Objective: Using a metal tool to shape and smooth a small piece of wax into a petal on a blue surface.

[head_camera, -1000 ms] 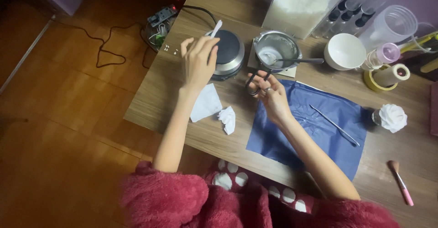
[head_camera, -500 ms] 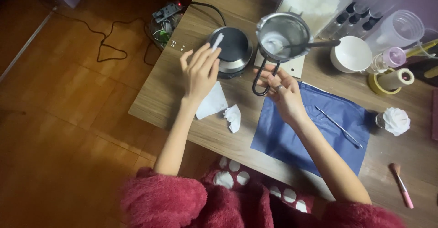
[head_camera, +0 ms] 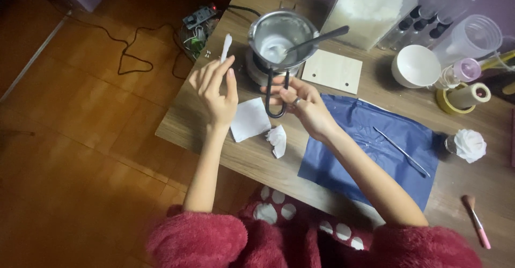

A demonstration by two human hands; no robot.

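A small metal pot (head_camera: pixel 279 37) with white wax inside and a dark spoon (head_camera: pixel 319 36) leaning in it sits on a round hot plate (head_camera: pixel 255 70) at the table's far left. My right hand (head_camera: pixel 298 100) grips the pot's black loop handle (head_camera: pixel 276 93). My left hand (head_camera: pixel 214 85) is raised left of the pot and pinches a thin white stick (head_camera: pixel 225 47) between its fingers. A white paper sheet (head_camera: pixel 249 119) and a crumpled tissue (head_camera: pixel 278 139) lie below the hands.
A blue mat (head_camera: pixel 370 144) with a thin metal tool (head_camera: pixel 401 151) covers the table's middle. A wooden board (head_camera: pixel 332 70), white bowl (head_camera: pixel 416 65), tape rolls (head_camera: pixel 464 96), clear jug (head_camera: pixel 466 37), white wax flower (head_camera: pixel 469 143) and pink brush (head_camera: pixel 476 222) surround it. Cables (head_camera: pixel 139 48) trail on the floor.
My right hand has taken the pot by its handle and moved it from the wooden board left onto the hot plate. My left hand kept holding the white stick.
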